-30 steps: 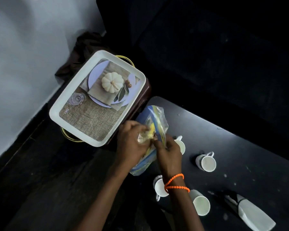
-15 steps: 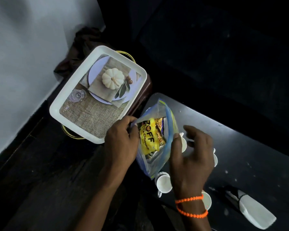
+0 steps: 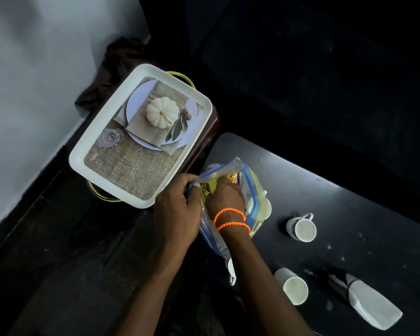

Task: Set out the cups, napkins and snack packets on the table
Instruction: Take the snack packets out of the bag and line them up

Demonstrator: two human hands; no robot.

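Note:
A clear zip bag (image 3: 252,190) with a blue rim stands open on the black table (image 3: 349,214), with yellow snack packets (image 3: 232,177) inside. My left hand (image 3: 177,212) pinches the bag's near-left rim. My right hand (image 3: 224,197), with orange bead bracelets on the wrist, is sunk into the bag's mouth among the packets; its fingers are hidden. White cups stand on the table: one with a handle (image 3: 301,227) to the right, one (image 3: 292,286) nearer, and two more partly hidden behind the bag (image 3: 267,208) and under my arm (image 3: 231,269). White napkins (image 3: 371,305) lie at the bottom right.
A white-rimmed tray (image 3: 102,144) with a printed pumpkin picture rests on a low brown stand left of the table. A dark cloth (image 3: 117,61) lies against the white wall behind it. The floor around is dark.
My right hand went from hovering open beside the bag to reaching down inside it. My left hand kept hold of the rim, and the bag's mouth is spread wider.

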